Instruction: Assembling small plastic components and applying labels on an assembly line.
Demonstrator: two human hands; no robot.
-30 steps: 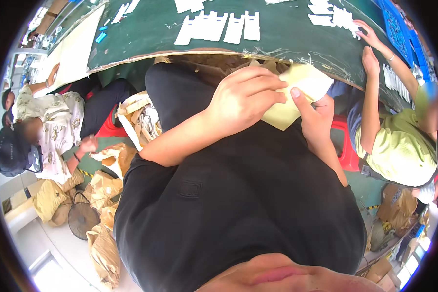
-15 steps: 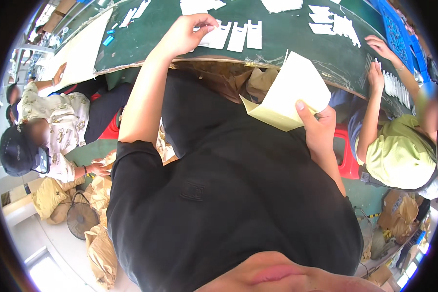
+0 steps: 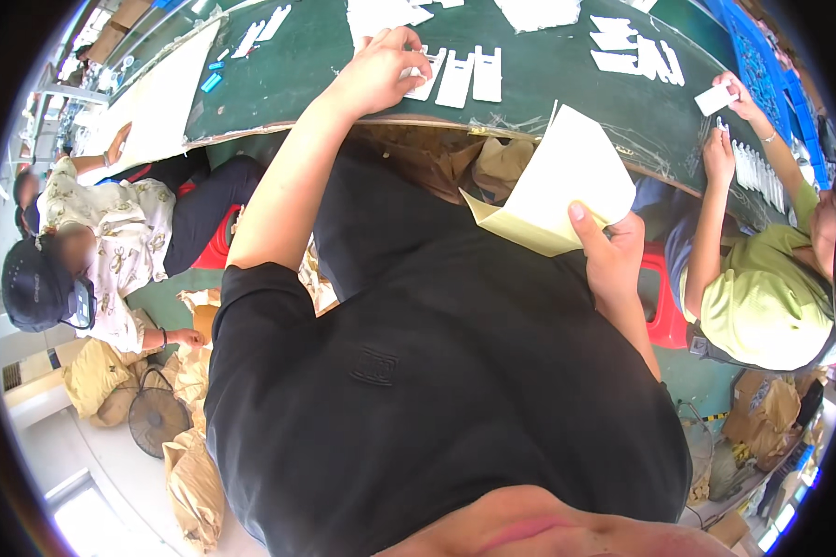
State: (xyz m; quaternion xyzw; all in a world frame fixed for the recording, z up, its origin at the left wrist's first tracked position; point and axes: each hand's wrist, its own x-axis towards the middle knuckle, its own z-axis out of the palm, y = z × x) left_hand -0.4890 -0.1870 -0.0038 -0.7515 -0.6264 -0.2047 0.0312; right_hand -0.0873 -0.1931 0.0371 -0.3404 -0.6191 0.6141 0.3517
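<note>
My left hand point(image 3: 381, 76) reaches over the green table, its fingers curled down at the leftmost of several flat white forked pieces point(image 3: 454, 82) lying side by side near the front edge. Whatever is pinched there, if anything, is hidden by the fingers. My right hand point(image 3: 613, 255) grips a folded pale yellow paper sheet point(image 3: 567, 190) by its lower right corner, thumb on top. The sheet hangs open in front of my black shirt, below the table edge, with one flap folded out to the left.
More white pieces lie in groups on the green table point(image 3: 539, 70). Small blue parts point(image 3: 212, 82) sit on its left. At right, a person in yellow-green holds a white card-like piece point(image 3: 715, 98) near a row of white parts. Another person sits at left. Brown bags point(image 3: 503, 167) are underneath.
My left hand has moved slightly right and down onto the white pieces, fingers curling more. My right hand and the sheet barely move. The right-hand person now holds up a white piece.
</note>
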